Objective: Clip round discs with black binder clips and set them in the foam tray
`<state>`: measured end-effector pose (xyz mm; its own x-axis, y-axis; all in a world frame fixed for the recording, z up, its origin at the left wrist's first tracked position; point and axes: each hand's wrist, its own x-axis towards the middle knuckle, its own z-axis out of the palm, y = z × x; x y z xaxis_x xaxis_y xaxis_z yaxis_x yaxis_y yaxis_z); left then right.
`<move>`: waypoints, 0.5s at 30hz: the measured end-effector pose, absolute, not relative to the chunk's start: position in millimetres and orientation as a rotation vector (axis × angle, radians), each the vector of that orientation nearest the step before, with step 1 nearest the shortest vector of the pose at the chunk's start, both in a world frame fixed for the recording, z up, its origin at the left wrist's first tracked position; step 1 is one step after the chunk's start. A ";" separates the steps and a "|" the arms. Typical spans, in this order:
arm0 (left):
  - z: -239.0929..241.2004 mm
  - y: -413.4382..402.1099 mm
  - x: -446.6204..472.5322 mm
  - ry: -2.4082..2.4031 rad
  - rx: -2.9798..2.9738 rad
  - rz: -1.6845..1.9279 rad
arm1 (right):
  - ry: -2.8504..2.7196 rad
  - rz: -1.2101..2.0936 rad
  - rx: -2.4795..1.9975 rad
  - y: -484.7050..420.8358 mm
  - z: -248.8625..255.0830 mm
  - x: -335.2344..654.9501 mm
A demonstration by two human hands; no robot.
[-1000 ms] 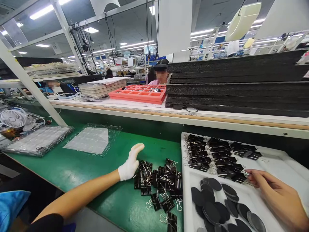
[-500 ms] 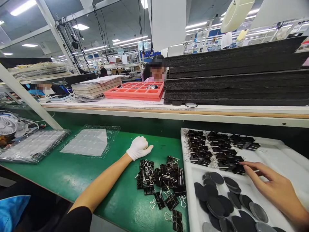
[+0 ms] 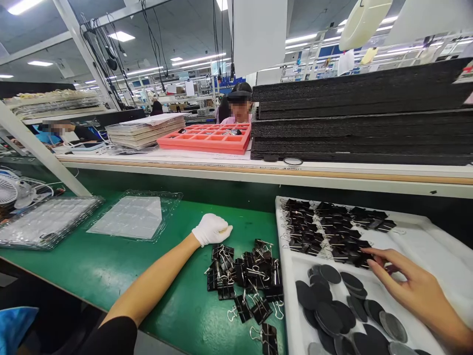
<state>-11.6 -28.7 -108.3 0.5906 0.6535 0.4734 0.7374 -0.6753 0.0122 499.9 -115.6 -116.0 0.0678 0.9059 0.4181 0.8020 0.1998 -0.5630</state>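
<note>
My left hand [image 3: 212, 230], in a white glove, rests on the green tabletop with its fingers curled into a fist and nothing visible in it. Just below it lies a loose heap of black binder clips [image 3: 254, 270] with silver wire handles. My right hand [image 3: 410, 281], bare, reaches in from the right over the white tray [image 3: 443, 261]. Its thumb and index finger pinch a black binder clip [image 3: 364, 259] at the near end of a row. Rows of binder clips [image 3: 334, 222] fill the tray's upper left. Dark round discs [image 3: 330, 315] are piled in its lower part.
Clear plastic trays [image 3: 48, 222] and another with a white sheet [image 3: 129, 217] lie to the left, near a small white fan [image 3: 8, 190]. Along the shelf edge [image 3: 221, 170] stand a red compartment tray [image 3: 207, 143] and black foam stacks [image 3: 351, 118]. A person sits beyond.
My left thumb has drawn in closer to the curled fingers. My right hand keeps its pinch at the same row of clips. The view has shifted slightly.
</note>
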 end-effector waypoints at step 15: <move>-111.3 -23.7 -17.8 -1.615 -2.633 -1.331 | -1.742 0.173 -1.569 -114.5 -112.5 493.1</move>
